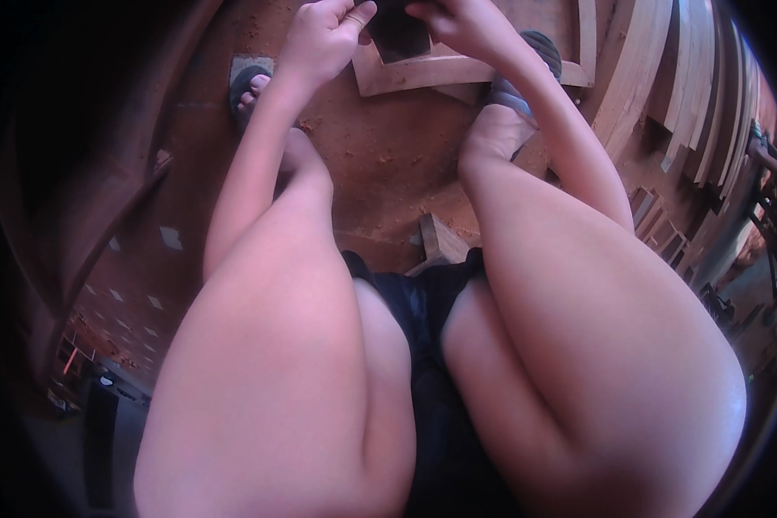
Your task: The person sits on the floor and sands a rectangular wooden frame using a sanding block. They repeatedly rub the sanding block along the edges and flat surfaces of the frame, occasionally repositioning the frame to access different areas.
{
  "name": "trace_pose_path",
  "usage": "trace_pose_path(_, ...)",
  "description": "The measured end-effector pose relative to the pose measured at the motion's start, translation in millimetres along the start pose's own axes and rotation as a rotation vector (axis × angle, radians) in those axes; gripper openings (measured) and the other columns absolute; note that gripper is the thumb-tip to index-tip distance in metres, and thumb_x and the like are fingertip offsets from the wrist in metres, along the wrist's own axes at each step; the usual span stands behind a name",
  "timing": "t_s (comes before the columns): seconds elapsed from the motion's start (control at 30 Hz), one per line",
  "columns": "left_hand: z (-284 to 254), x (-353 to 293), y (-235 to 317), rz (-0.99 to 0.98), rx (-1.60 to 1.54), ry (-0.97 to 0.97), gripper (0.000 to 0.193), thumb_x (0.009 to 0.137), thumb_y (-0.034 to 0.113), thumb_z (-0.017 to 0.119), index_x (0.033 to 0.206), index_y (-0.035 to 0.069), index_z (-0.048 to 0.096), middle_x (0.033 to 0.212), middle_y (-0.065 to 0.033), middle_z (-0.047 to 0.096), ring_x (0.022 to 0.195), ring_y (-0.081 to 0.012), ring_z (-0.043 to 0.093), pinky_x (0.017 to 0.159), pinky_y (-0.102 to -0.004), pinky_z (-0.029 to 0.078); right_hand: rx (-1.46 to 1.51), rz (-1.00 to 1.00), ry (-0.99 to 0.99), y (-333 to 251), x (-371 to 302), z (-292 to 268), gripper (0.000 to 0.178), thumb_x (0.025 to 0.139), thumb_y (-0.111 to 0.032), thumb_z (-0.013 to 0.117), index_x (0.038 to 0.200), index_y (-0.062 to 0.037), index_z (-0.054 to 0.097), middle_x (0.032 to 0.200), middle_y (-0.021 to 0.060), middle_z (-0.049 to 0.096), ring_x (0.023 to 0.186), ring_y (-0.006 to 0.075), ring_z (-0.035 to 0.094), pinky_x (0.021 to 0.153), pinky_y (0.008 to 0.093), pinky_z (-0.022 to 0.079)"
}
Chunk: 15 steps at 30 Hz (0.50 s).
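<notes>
Near the top edge of the head view, my left hand (319,39) and my right hand (468,28) are raised a short way apart, fingers closed in a pinch. Between them hangs a dark, flat, sheet-like piece (403,36), its sides at my fingertips; the upper part is cut off by the view's edge. I cannot make out what kind of sheet it is. Beyond and below the hands, a pale wooden frame (406,76) lies on the ground, with one corner in front of the dark piece's lower end.
Long wooden boards (639,78) are stacked along the right. A small wood block (443,242) lies between my legs. My sandalled feet (249,91) stand on reddish-brown ground (380,164) strewn with shavings. A large dark curved surface (104,173) rises at the left.
</notes>
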<state>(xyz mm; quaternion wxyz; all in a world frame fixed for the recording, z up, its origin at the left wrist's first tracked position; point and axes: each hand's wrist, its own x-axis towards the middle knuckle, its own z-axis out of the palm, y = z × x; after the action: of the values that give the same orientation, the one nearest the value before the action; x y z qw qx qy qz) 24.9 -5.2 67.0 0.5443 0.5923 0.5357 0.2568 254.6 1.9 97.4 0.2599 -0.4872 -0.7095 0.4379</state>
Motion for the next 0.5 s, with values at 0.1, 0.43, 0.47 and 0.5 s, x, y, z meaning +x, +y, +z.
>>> trace_pose_path(0.1, -3.8, -6.1, 9.4, 0.088, 0.027, -0.034, 0.025, 0.106, 0.023, 0.062, 0.112, 0.0, 0.071, 0.087, -0.0029, 0.074, 0.076, -0.0092, 0.069, 0.073, -0.0237, 0.051, 0.032, -0.044, 0.04, -13.2, -10.6, -4.4, 0.014, 0.091, 0.0, 0.065, 0.104, 0.0007, 0.07, 0.083, 0.0238, 0.07, 0.071, 0.0384, 0.07, 0.067, 0.0406, 0.055)
trace_pose_path(0.43, -2.1, -0.7, 32.8, 0.246, 0.043, -0.242, 0.018, 0.101, 0.011, 0.067, 0.111, -0.003, 0.072, 0.088, -0.0051, 0.075, 0.082, -0.0094, 0.067, 0.074, -0.025, 0.051, 0.017, 0.12, 0.072, -19.4, -47.9, -20.7, 0.01, 0.092, -0.009, 0.07, 0.091, -0.0009, 0.064, 0.068, 0.0145, 0.067, 0.061, 0.0323, 0.067, 0.058, 0.0396, 0.051)
trace_pose_path(0.47, -6.4, -8.5, 25.5, 0.216, 0.045, -0.253, 0.018, 0.1, 0.008, 0.067, 0.111, -0.004, 0.072, 0.088, -0.0056, 0.075, 0.083, -0.01, 0.068, 0.076, -0.0254, 0.052, -0.005, 0.058, 0.031, -5.0, -50.5, -9.1, 0.008, 0.092, -0.009, 0.07, 0.094, -0.0009, 0.067, 0.068, 0.0128, 0.07, 0.059, 0.0241, 0.069, 0.057, 0.0345, 0.051)
trace_pose_path(0.5, -8.4, -14.1, 22.6, 0.201, 0.031, -0.271, 0.017, 0.098, 0.006, 0.067, 0.112, -0.004, 0.072, 0.088, -0.0061, 0.075, 0.083, -0.0105, 0.068, 0.077, -0.0257, 0.053, 0.0, 0.08, 0.03, -8.1, -51.2, -6.3, 0.008, 0.092, -0.008, 0.07, 0.095, -0.0009, 0.067, 0.069, 0.0127, 0.07, 0.06, 0.0242, 0.069, 0.058, 0.0343, 0.052)
